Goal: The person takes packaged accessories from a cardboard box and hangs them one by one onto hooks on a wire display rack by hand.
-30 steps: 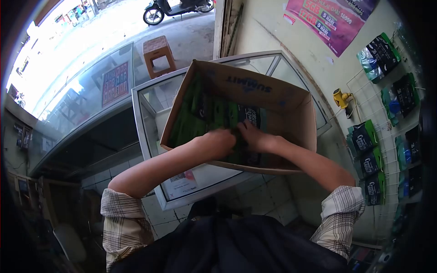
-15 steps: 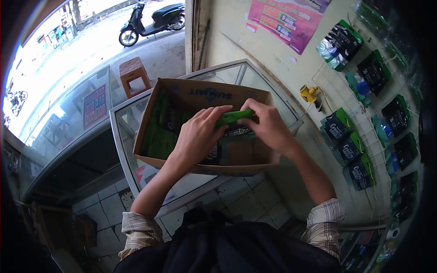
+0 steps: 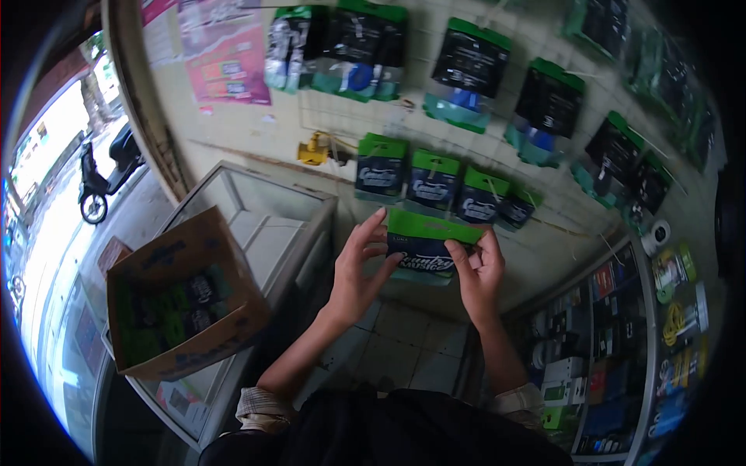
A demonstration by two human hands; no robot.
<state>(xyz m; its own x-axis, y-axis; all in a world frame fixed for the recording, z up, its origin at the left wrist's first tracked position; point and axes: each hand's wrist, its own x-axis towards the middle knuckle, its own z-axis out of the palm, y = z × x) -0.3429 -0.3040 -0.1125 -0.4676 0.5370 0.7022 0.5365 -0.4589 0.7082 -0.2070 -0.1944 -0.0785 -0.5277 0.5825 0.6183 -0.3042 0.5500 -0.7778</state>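
Observation:
A green-topped pouch (image 3: 426, 242) with a dark front lettered "Country Music" is held upright between both hands, its printed face toward me. My left hand (image 3: 355, 268) grips its left edge, thumb on the front and fingers beside and behind it. Its upper right side is pinched by my right hand (image 3: 481, 268), with the thumb at the front. Just beyond, similar small pouches (image 3: 432, 181) hang in a row on a white wire grid (image 3: 536, 200). More green and dark pouches (image 3: 183, 311) lie inside the open cardboard box (image 3: 225, 338) at the left.
The box stands on a glass display case (image 3: 272, 203). Larger green and black pouches (image 3: 468, 74) hang higher on the wall. A yellow object (image 3: 313, 151) is fixed left of the small pouches. Lower right is a stocked shelf cabinet (image 3: 602, 342); a scooter (image 3: 109, 175) stands outside.
The view has turned right toward the wall, so the box now appears at the left. Both hands have moved from over the box to before the hanging pouches, carrying the pouch, now face-on.

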